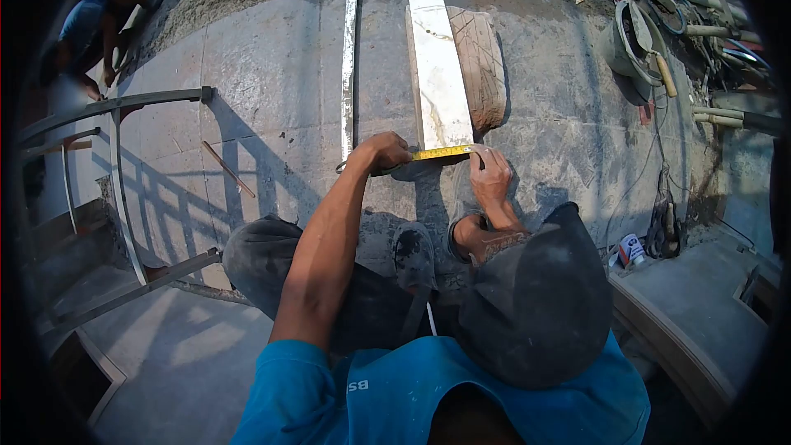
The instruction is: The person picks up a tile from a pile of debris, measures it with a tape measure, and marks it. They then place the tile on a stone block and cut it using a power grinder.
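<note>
Outdoors, tape over dusty paving

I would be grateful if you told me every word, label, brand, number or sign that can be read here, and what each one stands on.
"BS", in pale letters, on the bright blue cloth shirt; anything more there cannot be made out.
Yellow measuring tape: markings too small to read.
White cylindrical container with an orange and blue label: printing too small and blurred to read.
</note>
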A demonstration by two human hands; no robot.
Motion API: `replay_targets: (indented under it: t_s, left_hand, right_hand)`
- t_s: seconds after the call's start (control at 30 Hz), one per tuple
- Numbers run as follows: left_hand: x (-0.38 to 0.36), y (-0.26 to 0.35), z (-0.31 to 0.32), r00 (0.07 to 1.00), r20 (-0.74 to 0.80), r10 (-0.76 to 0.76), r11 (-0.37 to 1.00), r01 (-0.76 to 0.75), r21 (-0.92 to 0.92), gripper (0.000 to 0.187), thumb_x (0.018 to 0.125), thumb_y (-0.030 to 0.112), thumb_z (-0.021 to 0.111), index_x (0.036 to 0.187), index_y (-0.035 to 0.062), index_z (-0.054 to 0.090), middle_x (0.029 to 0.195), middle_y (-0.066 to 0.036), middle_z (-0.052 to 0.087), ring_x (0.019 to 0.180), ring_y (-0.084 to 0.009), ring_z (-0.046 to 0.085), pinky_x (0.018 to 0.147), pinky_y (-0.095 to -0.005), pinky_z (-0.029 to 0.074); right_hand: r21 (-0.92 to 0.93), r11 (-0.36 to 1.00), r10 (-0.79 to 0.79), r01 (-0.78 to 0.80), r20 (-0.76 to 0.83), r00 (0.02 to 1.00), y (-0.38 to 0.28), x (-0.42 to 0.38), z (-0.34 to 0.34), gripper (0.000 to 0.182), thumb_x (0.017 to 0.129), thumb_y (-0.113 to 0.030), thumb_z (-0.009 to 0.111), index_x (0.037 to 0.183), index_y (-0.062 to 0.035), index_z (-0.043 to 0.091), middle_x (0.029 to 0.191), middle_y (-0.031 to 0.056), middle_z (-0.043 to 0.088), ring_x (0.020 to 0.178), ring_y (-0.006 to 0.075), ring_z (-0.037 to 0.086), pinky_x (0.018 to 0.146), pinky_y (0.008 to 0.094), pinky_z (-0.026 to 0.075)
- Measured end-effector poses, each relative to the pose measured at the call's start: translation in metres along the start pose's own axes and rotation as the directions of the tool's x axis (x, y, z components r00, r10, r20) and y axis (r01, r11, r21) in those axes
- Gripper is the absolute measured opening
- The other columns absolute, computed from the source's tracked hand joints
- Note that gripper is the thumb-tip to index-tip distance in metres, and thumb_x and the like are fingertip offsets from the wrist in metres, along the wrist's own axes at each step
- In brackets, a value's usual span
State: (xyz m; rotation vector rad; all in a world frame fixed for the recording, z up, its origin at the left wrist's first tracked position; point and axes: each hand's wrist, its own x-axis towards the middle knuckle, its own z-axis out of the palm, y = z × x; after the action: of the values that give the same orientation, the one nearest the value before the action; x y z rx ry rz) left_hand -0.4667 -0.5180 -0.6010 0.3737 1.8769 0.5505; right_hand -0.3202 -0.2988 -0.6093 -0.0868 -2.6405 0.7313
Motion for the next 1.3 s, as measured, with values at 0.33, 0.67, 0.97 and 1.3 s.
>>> replay_targets:
  t_s: [0.33, 0.67, 0.97, 1.3]
  left_hand:
    - [0.016, 0.008, 0.004, 0.996, -0.035, 0.079, 0.991, -0.075, 0.115, 0.029, 0.080, 0.031, 0.063, 0.091, 0.0042, 0.069, 0.080, -0.015, 0.065, 0.073, -0.0240, 0.059, 0.068, -0.0394, 0.046]
    - [0.031, 0.012, 0.016, 0.998, -0.061, -0.005, 1.000, 0.007, 0.029, 0.034, 0.070, 0.023, 0.067, 0.102, 0.0117, 0.073, 0.099, -0.016, 0.071, 0.089, -0.0321, 0.068, 0.075, -0.0401, 0.053]
    - [0.031, 0.007, 0.019, 0.980, -0.194, -0.031, 0.998, 0.020, -0.056, 0.030, 0.066, 0.017, 0.065, 0.094, 0.0103, 0.074, 0.090, -0.015, 0.071, 0.084, -0.0295, 0.069, 0.070, -0.0380, 0.053]
    - [0.034, 0.006, 0.022, 0.967, -0.253, 0.024, 0.998, -0.040, -0.057, 0.029, 0.060, 0.013, 0.061, 0.085, 0.0065, 0.073, 0.079, -0.015, 0.069, 0.074, -0.0294, 0.068, 0.062, -0.0377, 0.052]
  right_hand:
    - [0.010, 1.000, 0.012, -0.012, -0.025, 1.000, -0.005, 0.001, 0.007, 0.011, 0.080, 0.002, 0.066, 0.091, -0.0008, 0.067, 0.093, 0.0150, 0.067, 0.086, 0.0336, 0.066, 0.075, 0.0379, 0.054]
    - [0.100, 0.992, 0.076, -0.073, -0.019, 0.997, 0.003, -0.008, 0.010, 0.010, 0.083, 0.001, 0.062, 0.093, 0.0006, 0.065, 0.095, 0.0163, 0.066, 0.087, 0.0348, 0.066, 0.075, 0.0386, 0.055]
    - [0.035, 0.998, 0.055, -0.055, 0.004, 0.998, 0.004, -0.007, 0.009, 0.010, 0.081, 0.001, 0.063, 0.091, 0.0005, 0.067, 0.093, 0.0157, 0.067, 0.088, 0.0336, 0.065, 0.078, 0.0396, 0.053]
    - [0.030, 0.998, 0.060, -0.060, 0.003, 0.998, -0.001, -0.002, 0.007, 0.010, 0.079, 0.001, 0.065, 0.088, 0.0003, 0.068, 0.092, 0.0148, 0.068, 0.086, 0.0342, 0.064, 0.077, 0.0405, 0.052]
